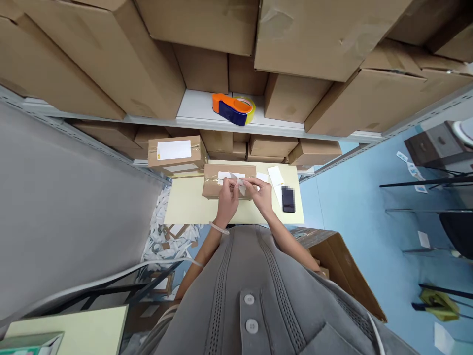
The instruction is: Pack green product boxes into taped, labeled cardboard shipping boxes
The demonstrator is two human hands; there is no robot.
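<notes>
Near: open carton [334, 256] on the floor by the right elbow, paper scraps [168, 239] littering the floor at left. Table [185, 204] ahead. On it a phone [288, 199] sits just right of the hands, with white cards [275, 175] behind it. Nothing blocks the hands.

Left hand [227, 197] and right hand [263, 195] are both narrowed to a fingertip pinch on one paper slip [241, 185], held just above the small box [212, 185]. The box lies flat at table centre, long axis left-right, labelled top face up.

Far: labelled box [175, 153] back left, tape dispenser [232, 108] on the shelf [195, 106] among stacked cartons [155, 59].
</notes>
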